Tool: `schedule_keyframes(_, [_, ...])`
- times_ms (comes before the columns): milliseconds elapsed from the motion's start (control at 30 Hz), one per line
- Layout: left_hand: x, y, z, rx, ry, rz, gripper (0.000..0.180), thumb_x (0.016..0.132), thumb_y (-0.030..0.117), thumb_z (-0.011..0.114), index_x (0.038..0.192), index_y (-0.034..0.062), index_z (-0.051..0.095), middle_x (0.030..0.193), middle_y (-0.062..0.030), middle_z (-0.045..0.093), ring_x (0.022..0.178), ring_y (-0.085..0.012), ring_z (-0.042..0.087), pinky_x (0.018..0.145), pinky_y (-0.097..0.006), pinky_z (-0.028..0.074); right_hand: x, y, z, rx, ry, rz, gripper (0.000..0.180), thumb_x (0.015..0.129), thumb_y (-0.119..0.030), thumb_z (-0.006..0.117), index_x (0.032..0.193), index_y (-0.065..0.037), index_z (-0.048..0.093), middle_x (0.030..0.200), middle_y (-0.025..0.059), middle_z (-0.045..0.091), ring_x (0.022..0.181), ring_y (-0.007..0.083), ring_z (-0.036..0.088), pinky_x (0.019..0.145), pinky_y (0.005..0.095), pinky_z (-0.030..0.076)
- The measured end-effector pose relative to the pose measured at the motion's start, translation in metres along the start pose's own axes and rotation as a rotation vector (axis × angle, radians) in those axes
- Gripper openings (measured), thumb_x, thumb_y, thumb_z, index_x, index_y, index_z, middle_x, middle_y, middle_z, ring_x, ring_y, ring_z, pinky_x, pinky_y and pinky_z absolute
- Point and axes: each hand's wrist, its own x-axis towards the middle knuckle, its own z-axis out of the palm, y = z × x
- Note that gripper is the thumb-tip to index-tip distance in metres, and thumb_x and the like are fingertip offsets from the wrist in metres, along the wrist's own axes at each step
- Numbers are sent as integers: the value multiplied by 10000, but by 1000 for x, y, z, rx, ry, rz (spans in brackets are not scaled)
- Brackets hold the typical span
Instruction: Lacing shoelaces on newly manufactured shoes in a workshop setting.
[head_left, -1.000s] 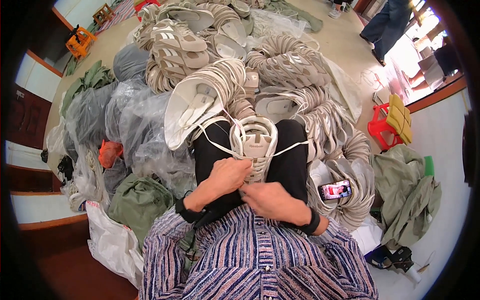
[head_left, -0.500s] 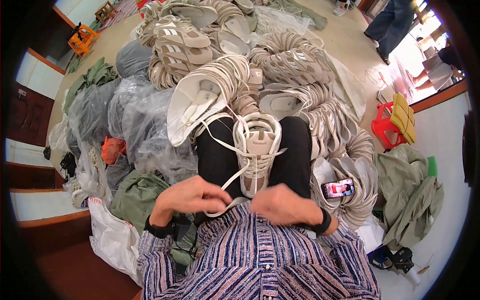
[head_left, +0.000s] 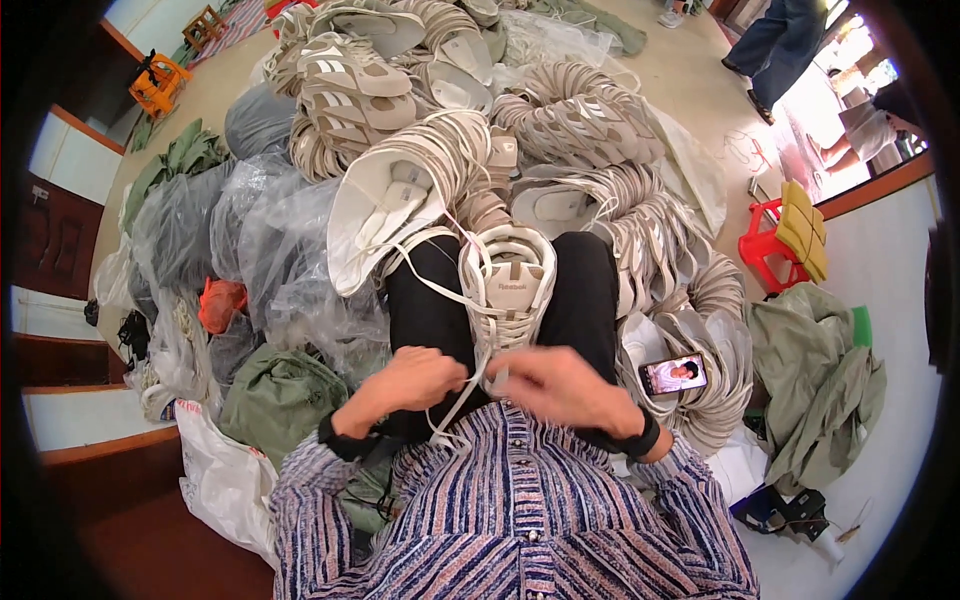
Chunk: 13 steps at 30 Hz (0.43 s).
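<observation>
A beige shoe upper (head_left: 508, 280) rests between my knees, over my black trousers (head_left: 590, 300). A white lace (head_left: 440, 292) runs through its eyelets and trails off to the left. My left hand (head_left: 412, 382) pinches one lace end close to the upper's near edge. My right hand (head_left: 560, 385) grips the lace at that same edge, next to my left hand. Both hands sit just above my striped shirt (head_left: 510, 520).
Stacks of beige shoe uppers (head_left: 580, 130) fill the floor ahead. Clear plastic bags (head_left: 290, 260) and a green sack (head_left: 280, 395) lie to the left, a phone (head_left: 672, 375) and green cloth (head_left: 815, 370) to the right. A red stool (head_left: 775, 250) and another person's legs (head_left: 780, 40) are far right.
My left hand swung out left pulling the lace taut, then came back in beside the right hand at the shoe's near edge.
</observation>
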Motion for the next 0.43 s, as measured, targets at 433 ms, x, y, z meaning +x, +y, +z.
schedule_keyframes(433, [-95, -87, -60, -842, 1791, -303, 317, 945, 200, 467, 1177, -7, 522, 928, -71, 610, 682, -89, 590, 478, -196, 439, 25, 71, 7, -610, 381, -41, 107, 837, -117, 551, 873, -28, 503, 732, 138, 590, 665, 304, 610, 572, 389, 477])
